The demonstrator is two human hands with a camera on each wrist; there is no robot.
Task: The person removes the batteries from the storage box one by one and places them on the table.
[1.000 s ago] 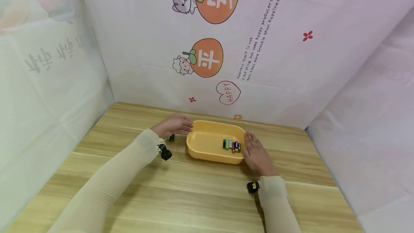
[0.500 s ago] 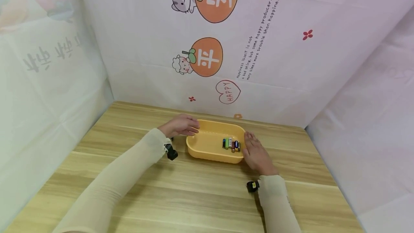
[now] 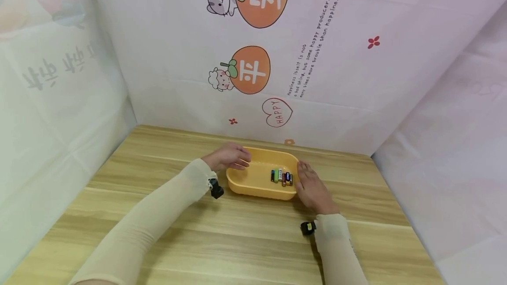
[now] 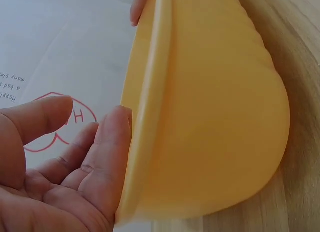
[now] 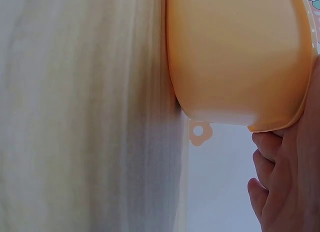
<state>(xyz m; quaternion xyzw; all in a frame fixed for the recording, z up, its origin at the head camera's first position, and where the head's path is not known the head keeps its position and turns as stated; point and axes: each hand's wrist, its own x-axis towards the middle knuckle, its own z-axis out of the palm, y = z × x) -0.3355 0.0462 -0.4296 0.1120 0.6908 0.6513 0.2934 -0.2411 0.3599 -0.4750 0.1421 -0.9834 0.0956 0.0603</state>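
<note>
A yellow oval plastic basin [image 3: 261,191] sits on the table near the back wall. Several small batteries [image 3: 281,177] of mixed colours lie in a row toward its right end. My left hand [image 3: 229,156] hangs over the basin's left rim, its fingers loosely bent. In the left wrist view, thumb and fingers of that left hand [image 4: 75,177] stand apart beside the rim, with nothing seen between them. My right hand [image 3: 314,190] rests along the right end of the basin with straight fingers; the right wrist view shows its fingertips [image 5: 265,147] by the basin's end.
The wood-grain table [image 3: 222,241] meets a printed white cloth wall [image 3: 178,113] close behind the basin. More cloth walls rise at left and right. Black wrist cameras [image 3: 216,188] hang beneath both cream sleeves.
My left hand has moved right, from beside the basin to over its left rim. Batteries visible on the table under that wrist are now out of sight. The right hand stays put.
</note>
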